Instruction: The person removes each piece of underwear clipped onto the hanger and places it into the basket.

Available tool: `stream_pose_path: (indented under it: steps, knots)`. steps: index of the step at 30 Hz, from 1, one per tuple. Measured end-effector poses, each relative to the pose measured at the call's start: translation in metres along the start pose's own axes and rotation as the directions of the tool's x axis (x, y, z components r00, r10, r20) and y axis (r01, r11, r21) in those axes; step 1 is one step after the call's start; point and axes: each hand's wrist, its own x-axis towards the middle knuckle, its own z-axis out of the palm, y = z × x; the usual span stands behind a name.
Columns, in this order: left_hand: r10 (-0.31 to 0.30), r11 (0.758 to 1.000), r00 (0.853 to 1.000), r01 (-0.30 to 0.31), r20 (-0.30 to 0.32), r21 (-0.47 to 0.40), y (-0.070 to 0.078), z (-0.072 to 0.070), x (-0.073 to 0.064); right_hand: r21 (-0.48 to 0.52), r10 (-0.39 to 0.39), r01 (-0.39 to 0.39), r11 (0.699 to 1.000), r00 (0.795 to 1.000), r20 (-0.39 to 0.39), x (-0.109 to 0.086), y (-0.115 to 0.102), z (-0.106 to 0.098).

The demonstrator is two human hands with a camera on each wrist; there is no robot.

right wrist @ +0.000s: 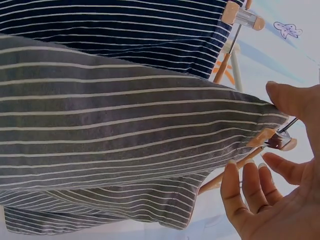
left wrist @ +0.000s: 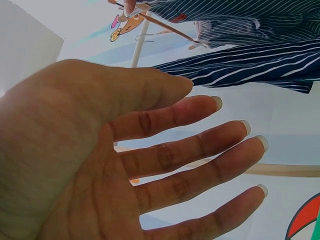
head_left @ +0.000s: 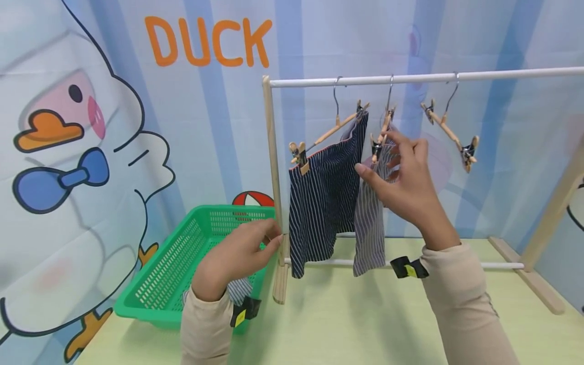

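Observation:
My right hand (head_left: 406,177) is raised at the middle clip hanger (head_left: 383,132), thumb and fingers spread around its near clip (right wrist: 272,139). A grey garment with white stripes (right wrist: 115,115) hangs from that clip; its kind is unclear, seen nearly edge-on in the head view. In the right wrist view the thumb lies against its upper edge, fingers apart below. On the left hanger (head_left: 335,131) hang navy striped shorts (head_left: 319,203). My left hand (head_left: 239,253) hovers over the basket's right side, holding nothing; the left wrist view shows its fingers (left wrist: 200,150) loosely extended.
A green basket (head_left: 159,243) stands left of the rack, with some striped cloth (head_left: 239,291) partly hidden behind my left wrist. A bare clip hanger (head_left: 449,132) hangs at the right of the white rail (head_left: 502,75). Wooden rack legs (head_left: 274,177) stand on the pale table (head_left: 347,314).

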Motion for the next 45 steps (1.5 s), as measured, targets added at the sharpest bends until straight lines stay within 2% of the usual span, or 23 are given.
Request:
stream_pose_path:
  steps: [9,17,23,29,39,45]
  knots:
    - [-0.002,1.0,1.0,0.002,0.022,-0.006,-0.001,0.002,0.001,0.112,-0.007,0.004,0.994,1.0,0.022,-0.001,0.003,-0.001]
    - [0.012,1.0,1.0,-0.012,0.02,-0.003,0.0,0.002,0.002,0.212,0.053,-0.052,0.976,0.999,0.002,-0.001,0.006,-0.006]
    - [-0.008,1.0,1.0,0.008,0.021,0.0,0.001,0.002,0.002,0.227,0.014,-0.011,0.974,1.0,-0.015,0.001,0.005,0.0]
    - [-0.019,1.0,1.0,0.019,0.023,-0.011,0.001,0.001,0.001,0.241,0.016,-0.003,0.971,0.998,-0.054,0.001,0.002,0.004]
    - [-0.016,1.0,0.999,0.017,0.038,-0.024,0.004,-0.001,0.0,0.184,-0.003,0.033,0.982,0.987,-0.162,0.001,0.0,0.005]
    - [-0.017,1.0,0.999,0.017,0.04,-0.017,0.005,-0.002,-0.001,0.191,-0.012,0.047,0.981,0.984,-0.177,-0.001,-0.002,0.005]
